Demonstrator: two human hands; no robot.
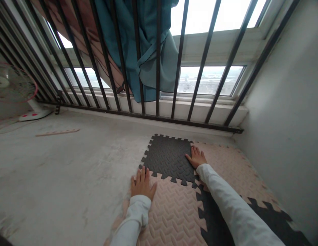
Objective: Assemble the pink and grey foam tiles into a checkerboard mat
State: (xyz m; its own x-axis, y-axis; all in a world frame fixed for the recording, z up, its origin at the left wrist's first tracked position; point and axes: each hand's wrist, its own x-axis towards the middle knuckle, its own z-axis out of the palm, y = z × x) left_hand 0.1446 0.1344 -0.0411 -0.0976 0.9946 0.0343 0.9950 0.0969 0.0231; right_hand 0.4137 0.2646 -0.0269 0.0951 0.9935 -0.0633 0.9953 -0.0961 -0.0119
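Interlocking foam floor mat tiles lie on the concrete floor in front of me. My left hand [143, 184] rests flat, fingers spread, on the left edge of a pink foam tile [171, 212], its fingertips by the corner of the black foam tile [170, 157]. On the seam between that black tile and a second pink foam tile [225, 164] lies my right hand [196, 157], palm down with the thumb out over the black one. Neither hand grips anything. My right forearm partly hides another black foam tile [215, 222].
A dark metal railing [159, 118] runs along the far side, with teal curtain cloth [148, 51] behind it. The white wall [289, 119] borders the tiles on the right. At left are a fan [12, 85] and a thin strip [57, 132] on the concrete floor [79, 184].
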